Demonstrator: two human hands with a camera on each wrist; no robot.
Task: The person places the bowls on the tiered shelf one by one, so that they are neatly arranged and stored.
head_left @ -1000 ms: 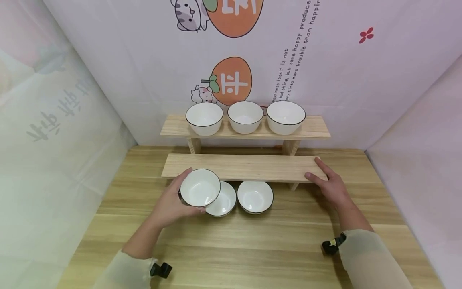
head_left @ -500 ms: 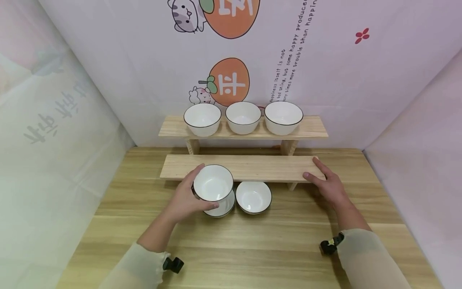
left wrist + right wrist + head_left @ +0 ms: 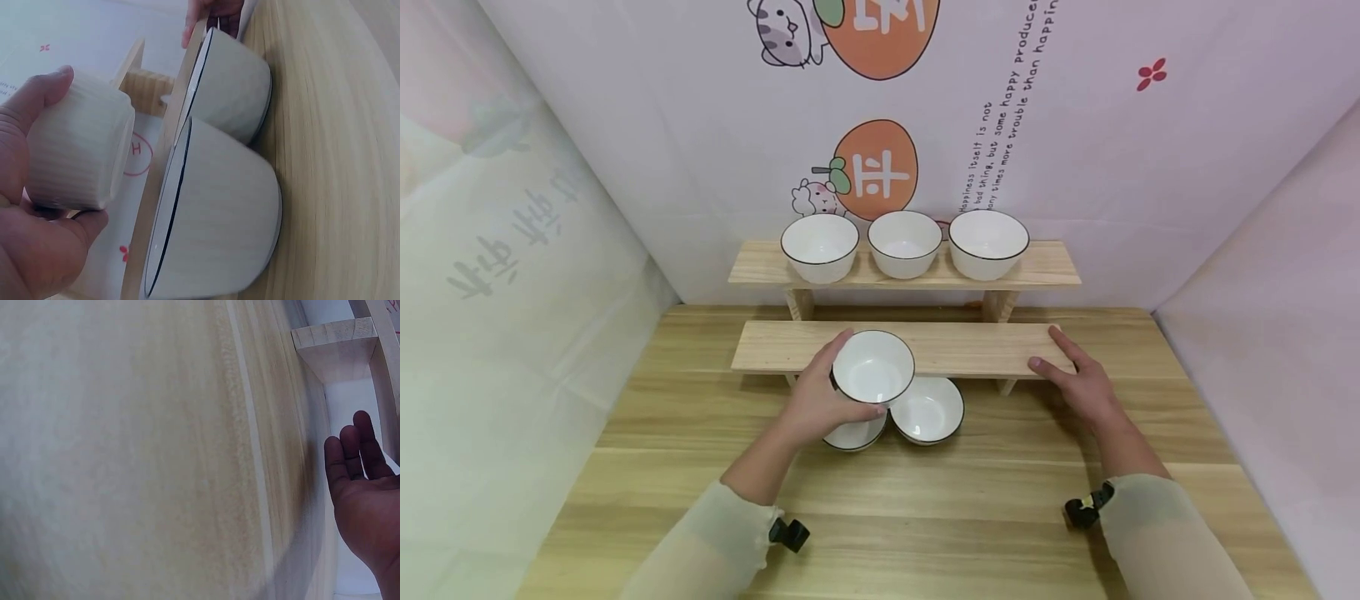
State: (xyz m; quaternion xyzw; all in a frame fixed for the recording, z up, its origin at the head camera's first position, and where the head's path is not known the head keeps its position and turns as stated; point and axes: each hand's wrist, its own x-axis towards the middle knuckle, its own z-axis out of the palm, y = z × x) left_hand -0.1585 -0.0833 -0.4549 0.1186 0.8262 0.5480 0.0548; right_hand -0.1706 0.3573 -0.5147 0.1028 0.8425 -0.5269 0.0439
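Looking at the held bowl (image 3: pixel 874 367), we see round white walls, a thin black rim and fine ribbing outside. The left hand (image 3: pixel 822 402) pinches it above the lower shelf (image 3: pixel 977 346). From it, one bowl (image 3: pixel 928 408) sits at four o'clock, another bowl (image 3: pixel 853 433) at seven; the right hand (image 3: pixel 1088 390) spreads wide on the shelf's end at three; three bowls (image 3: pixel 905 254) line the upper shelf (image 3: pixel 1052 263) at twelve.

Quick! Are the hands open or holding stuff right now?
Left hand: holding a round white black-rimmed bowl.
Right hand: open, touching the lower pale wooden shelf.
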